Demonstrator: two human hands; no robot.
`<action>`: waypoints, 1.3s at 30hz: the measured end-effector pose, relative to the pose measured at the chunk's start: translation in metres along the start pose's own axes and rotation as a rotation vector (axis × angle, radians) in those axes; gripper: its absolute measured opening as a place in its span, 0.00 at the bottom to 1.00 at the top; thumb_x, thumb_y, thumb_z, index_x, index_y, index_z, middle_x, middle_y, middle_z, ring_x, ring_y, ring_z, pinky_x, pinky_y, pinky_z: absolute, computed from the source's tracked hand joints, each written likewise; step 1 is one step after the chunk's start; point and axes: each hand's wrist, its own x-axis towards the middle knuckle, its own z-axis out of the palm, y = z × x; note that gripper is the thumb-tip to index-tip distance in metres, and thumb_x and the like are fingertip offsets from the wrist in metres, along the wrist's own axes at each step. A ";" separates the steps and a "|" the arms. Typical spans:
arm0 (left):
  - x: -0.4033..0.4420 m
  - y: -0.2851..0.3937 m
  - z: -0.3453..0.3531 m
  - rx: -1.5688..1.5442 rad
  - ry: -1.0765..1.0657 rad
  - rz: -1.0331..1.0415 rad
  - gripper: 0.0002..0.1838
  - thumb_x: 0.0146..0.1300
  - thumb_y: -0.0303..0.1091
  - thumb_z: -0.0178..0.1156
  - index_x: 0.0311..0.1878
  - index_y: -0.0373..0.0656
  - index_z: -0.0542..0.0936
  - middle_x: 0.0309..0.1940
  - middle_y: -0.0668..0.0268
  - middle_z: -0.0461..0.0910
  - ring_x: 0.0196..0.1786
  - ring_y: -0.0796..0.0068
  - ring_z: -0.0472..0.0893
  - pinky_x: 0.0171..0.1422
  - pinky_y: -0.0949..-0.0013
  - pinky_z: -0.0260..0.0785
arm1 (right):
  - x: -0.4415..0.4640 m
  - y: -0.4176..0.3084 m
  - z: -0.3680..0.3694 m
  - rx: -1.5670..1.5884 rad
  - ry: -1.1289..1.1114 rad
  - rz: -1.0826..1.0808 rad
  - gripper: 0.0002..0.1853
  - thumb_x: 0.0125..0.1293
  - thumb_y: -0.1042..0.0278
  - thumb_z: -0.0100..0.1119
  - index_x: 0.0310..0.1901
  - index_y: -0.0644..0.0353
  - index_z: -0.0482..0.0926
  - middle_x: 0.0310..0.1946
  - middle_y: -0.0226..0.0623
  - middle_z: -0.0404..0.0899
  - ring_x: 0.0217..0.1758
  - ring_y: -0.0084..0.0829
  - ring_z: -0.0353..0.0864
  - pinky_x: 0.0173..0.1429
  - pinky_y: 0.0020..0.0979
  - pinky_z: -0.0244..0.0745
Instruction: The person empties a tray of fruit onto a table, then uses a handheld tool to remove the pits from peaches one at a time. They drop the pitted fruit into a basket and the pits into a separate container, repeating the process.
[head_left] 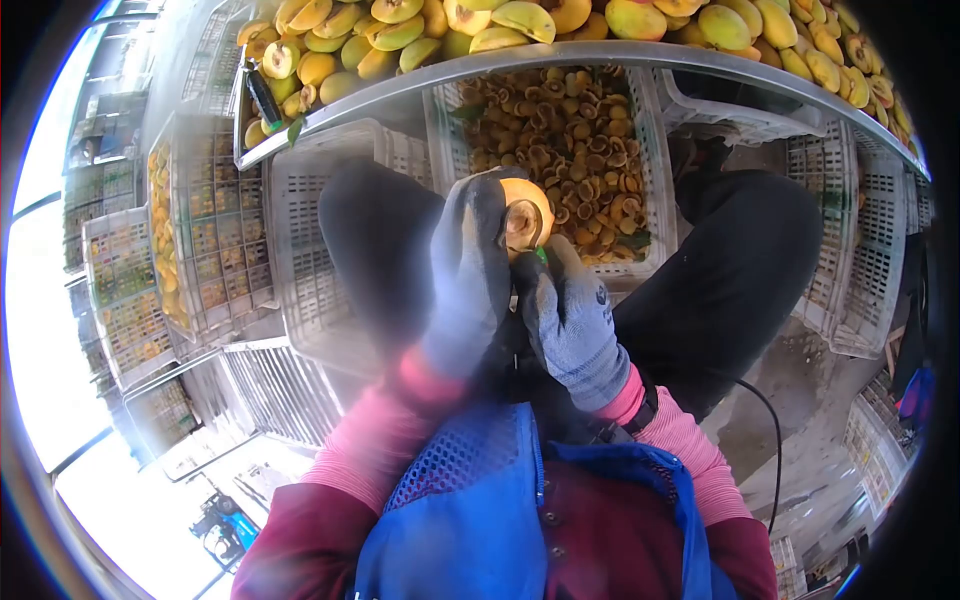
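My left hand [470, 250], in a grey-blue glove with dark fingers, is closed around a halved yellow stone fruit [524, 215]. The cut face is towards me and shows a brown pit hollow at its centre. My right hand [578, 325], gloved the same way, is closed just below the fruit on a small green tool [541, 255]. Most of that tool is hidden by the fingers; a thin dark curve beside the pit hollow may be its blade. Both hands are close together above my lap.
A metal-edged tray [600, 52] heaped with yellow-green fruit spans the far side. A black tool [263, 100] lies at its left end. Under it, a white crate [655, 150] holds brownish cut pieces. Stacked crates [215, 220] stand left, more crates [820, 220] right. A black cable [775, 420] hangs at the right.
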 end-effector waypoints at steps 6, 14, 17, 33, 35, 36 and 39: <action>0.000 0.001 -0.003 -0.201 -0.121 -0.250 0.14 0.70 0.33 0.50 0.51 0.32 0.74 0.41 0.58 0.78 0.45 0.71 0.77 0.53 0.71 0.68 | -0.001 0.001 0.001 0.062 0.013 0.062 0.14 0.67 0.68 0.53 0.52 0.63 0.71 0.30 0.46 0.77 0.31 0.45 0.78 0.36 0.40 0.71; 0.023 -0.001 -0.016 -0.138 -0.380 -0.032 0.14 0.69 0.30 0.46 0.47 0.29 0.74 0.36 0.62 0.76 0.38 0.76 0.74 0.46 0.75 0.67 | 0.016 -0.020 -0.020 1.037 -0.411 0.969 0.26 0.71 0.39 0.40 0.36 0.57 0.72 0.13 0.26 0.63 0.07 0.19 0.55 0.09 0.22 0.51; 0.026 -0.007 -0.016 -0.182 -0.474 -0.110 0.15 0.71 0.35 0.48 0.50 0.31 0.75 0.35 0.65 0.77 0.36 0.77 0.75 0.43 0.74 0.68 | 0.010 0.010 -0.017 1.770 -0.712 0.964 0.23 0.72 0.40 0.38 0.37 0.52 0.72 0.19 0.25 0.65 0.10 0.17 0.56 0.12 0.22 0.53; 0.067 -0.095 -0.158 0.332 0.283 -0.078 0.18 0.65 0.43 0.56 0.50 0.39 0.76 0.40 0.59 0.79 0.41 0.65 0.80 0.46 0.66 0.73 | 0.015 0.042 0.000 1.920 -0.536 1.068 0.27 0.74 0.42 0.35 0.35 0.60 0.73 0.16 0.27 0.60 0.11 0.17 0.58 0.09 0.19 0.55; 0.088 -0.102 -0.185 0.961 0.109 -0.185 0.21 0.60 0.43 0.62 0.51 0.40 0.77 0.41 0.56 0.78 0.41 0.55 0.79 0.46 0.61 0.72 | 0.018 0.044 0.001 1.860 -0.490 1.100 0.26 0.73 0.42 0.37 0.34 0.59 0.73 0.16 0.26 0.58 0.11 0.17 0.56 0.09 0.19 0.52; 0.097 -0.097 -0.180 0.873 0.126 -0.172 0.21 0.59 0.44 0.62 0.51 0.42 0.77 0.42 0.56 0.78 0.42 0.55 0.79 0.47 0.60 0.72 | 0.019 0.044 0.001 1.786 -0.445 1.143 0.26 0.73 0.42 0.37 0.34 0.59 0.73 0.16 0.26 0.58 0.11 0.17 0.55 0.10 0.19 0.51; 0.125 -0.073 -0.146 0.739 0.051 0.025 0.21 0.58 0.47 0.62 0.51 0.46 0.78 0.45 0.58 0.78 0.45 0.55 0.78 0.49 0.59 0.70 | 0.023 0.049 0.008 1.624 -0.401 1.220 0.25 0.70 0.39 0.43 0.34 0.55 0.73 0.16 0.24 0.58 0.11 0.17 0.54 0.10 0.20 0.48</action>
